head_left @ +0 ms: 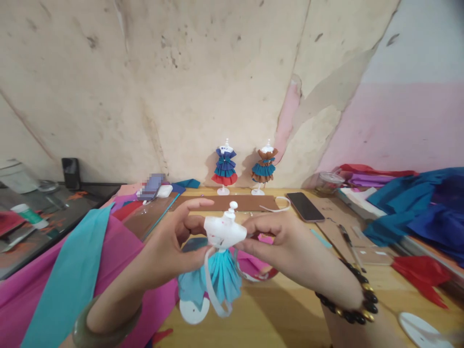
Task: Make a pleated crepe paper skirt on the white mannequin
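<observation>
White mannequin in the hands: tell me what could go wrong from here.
The white ribbon dangles in a loose loop and might snag or twist. The turquoise pleated skirt hangs just below the fingers, so its folds could get crushed. The white mannequin is held up between the left hand and right hand; it might slip if either grip loosens.

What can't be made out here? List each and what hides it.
In the head view:
Left hand: some fingertips, behind the white bust.
Right hand: what it pinches, hidden by its fingers.
Dish: partly hidden by the right hand.
White disc: blurred, cut by the bottom edge.
White tub: cut by the left edge.
</observation>
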Demonstrator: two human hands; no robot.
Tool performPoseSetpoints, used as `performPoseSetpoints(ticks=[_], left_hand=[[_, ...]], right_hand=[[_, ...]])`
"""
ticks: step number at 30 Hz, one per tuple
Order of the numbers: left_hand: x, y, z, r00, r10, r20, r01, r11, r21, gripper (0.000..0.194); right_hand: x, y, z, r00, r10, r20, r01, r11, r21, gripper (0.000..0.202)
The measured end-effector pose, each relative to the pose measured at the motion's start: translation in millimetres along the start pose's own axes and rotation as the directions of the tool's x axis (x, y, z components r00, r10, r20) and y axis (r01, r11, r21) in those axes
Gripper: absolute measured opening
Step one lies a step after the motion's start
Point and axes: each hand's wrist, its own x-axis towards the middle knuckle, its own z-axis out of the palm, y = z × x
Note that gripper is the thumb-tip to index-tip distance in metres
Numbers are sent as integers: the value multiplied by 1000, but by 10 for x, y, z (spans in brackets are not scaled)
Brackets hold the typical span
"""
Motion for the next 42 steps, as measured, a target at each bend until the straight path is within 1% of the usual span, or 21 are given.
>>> performPoseSetpoints(ticks=[3,6,10,14,18,21,24,26,28,29,31,32,33,34,36,38,40,42], left_hand=[[-14,1,-35,998,24,65,-25,999,24,60],[-20,-2,-57,997,35,75,-40,997,59,64],[-14,-22,-62,996,54,77,-59,996,62,64],[3,-44,-59,992,88,85,-90,996,16,61],[7,-49,-61,992,69,105,-67,998,-20,59],[14,-68,-59,987,59,149,-49,996,-71,60],[31,-102,-51,986,56,158,-42,995,-87,60],[45,-107,-39,993,43,108,-42,999,-16,61],[55,-85,-16,1000,6,21,-8,995,100,61],[59,-67,-1,999,-28,-22,31,988,153,61],[63,-28,30,986,-114,-125,142,959,244,63],[65,-11,43,977,-126,-173,171,944,282,66],[67,1,54,971,-110,-213,175,932,318,67],[68,10,62,968,-67,-241,152,922,355,65],[69,24,73,965,41,-258,81,892,445,51],[66,36,80,963,99,-253,56,838,543,34],[62,47,86,968,103,-229,60,789,611,22],[59,55,95,972,97,-216,61,779,625,14]], right_hand=[[-19,-23,13,995,92,49,-95,994,52,13],[-14,-39,38,985,159,69,-166,981,104,15],[19,-27,62,970,214,114,-237,941,243,14],[46,26,60,964,214,157,-254,912,321,16],[47,73,50,958,211,193,-272,881,387,26],[45,75,44,956,156,248,-238,907,347,27],[50,66,43,968,84,237,-149,952,269,14],[58,73,51,978,55,203,-106,962,250,14],[67,94,66,984,38,172,-82,963,256,18],[70,108,74,987,33,156,-73,964,258,20],[75,133,87,992,29,122,-59,966,252,25],[77,141,92,994,33,105,-58,967,247,26],[79,145,95,995,39,86,-59,968,242,27],[83,145,98,996,47,71,-63,969,239,27],[94,136,106,997,66,34,-72,970,233,26],[109,122,118,997,74,-12,-70,971,228,24],[124,115,134,996,73,-52,-59,971,230,23],[134,119,153,994,73,-76,-53,970,238,22]])
